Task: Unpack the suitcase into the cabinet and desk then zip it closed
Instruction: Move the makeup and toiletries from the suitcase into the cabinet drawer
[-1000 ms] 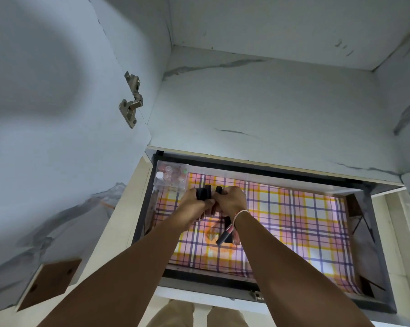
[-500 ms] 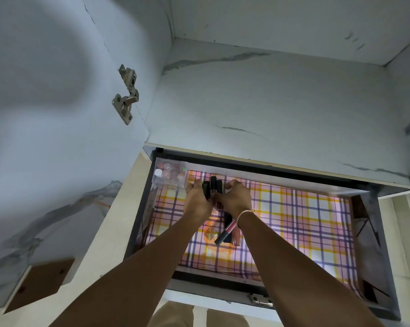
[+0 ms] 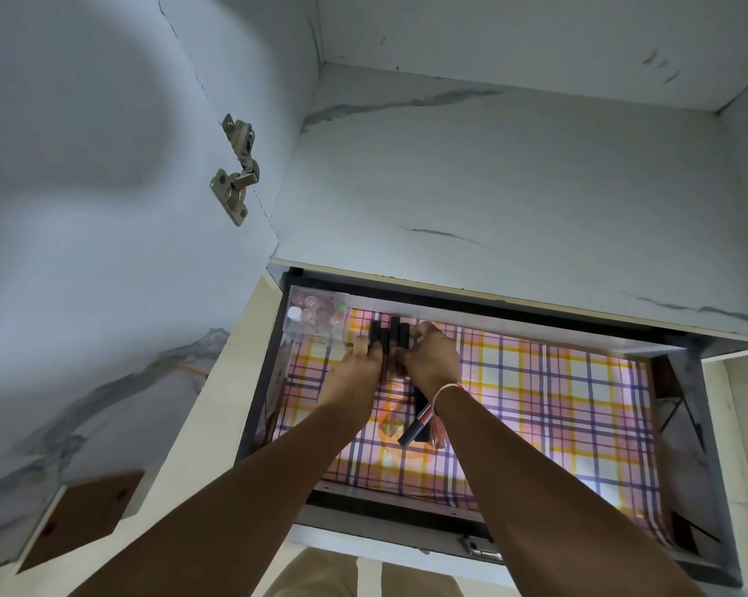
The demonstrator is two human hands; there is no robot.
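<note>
Inside the cabinet drawer [image 3: 708, 424] our hands, left hand [image 3: 357, 368] and right hand [image 3: 432, 359], are gripping dark tubes [image 3: 389, 338], seemingly lipsticks; we are mid-unpacking, suitcase unseen.

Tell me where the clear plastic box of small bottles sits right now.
In the head view, the clear plastic box sits in the drawer's far left corner on the plaid liner, just left of the black tubes both hands hold.

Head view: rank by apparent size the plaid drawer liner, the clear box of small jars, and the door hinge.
1. Plaid drawer liner, by far largest.
2. Clear box of small jars.
3. Door hinge, close to the box; it sits nearer the camera, so that order is unsure.
</note>
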